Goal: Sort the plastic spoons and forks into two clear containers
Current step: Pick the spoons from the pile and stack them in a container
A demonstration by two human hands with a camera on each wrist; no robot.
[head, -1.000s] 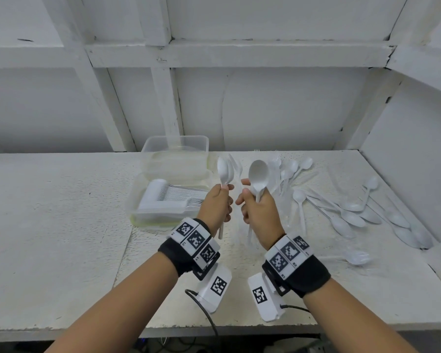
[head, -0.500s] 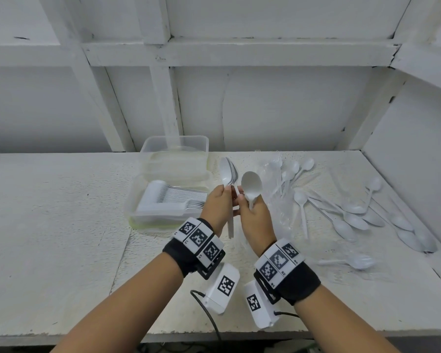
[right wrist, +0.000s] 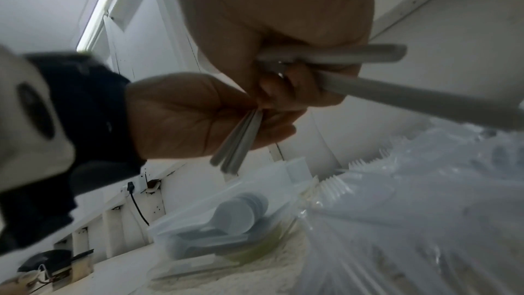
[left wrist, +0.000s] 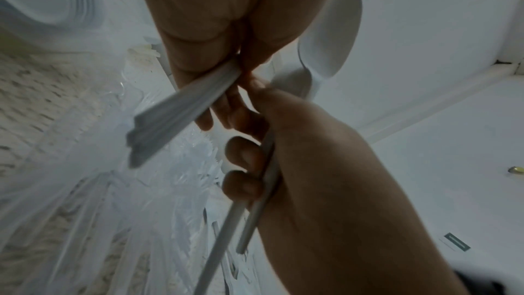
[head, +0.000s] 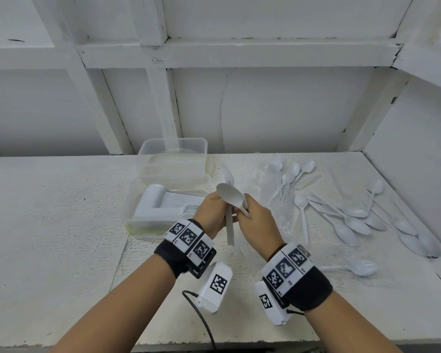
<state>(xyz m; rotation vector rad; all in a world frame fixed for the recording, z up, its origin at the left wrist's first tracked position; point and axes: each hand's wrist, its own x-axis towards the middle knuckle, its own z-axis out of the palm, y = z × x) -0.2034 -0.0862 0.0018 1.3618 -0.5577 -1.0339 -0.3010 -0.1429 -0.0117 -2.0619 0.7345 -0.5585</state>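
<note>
Both hands meet above the table's middle. My left hand grips a small bundle of white plastic spoons by the handles, which hang below the fist. My right hand holds two more white spoons; their bowl end tilts left over the left hand, and their handles stick out of the fist. The near clear container holds a neat stack of spoons. An empty clear container stands behind it.
Loose white spoons lie scattered over the right half of the table, up to the right wall. A crumpled clear plastic bag with white forks lies behind my hands. One spoon lies near the front right.
My hands have come together. The right hand's spoons, upright before, now tip left and down against the left hand's bundle.
</note>
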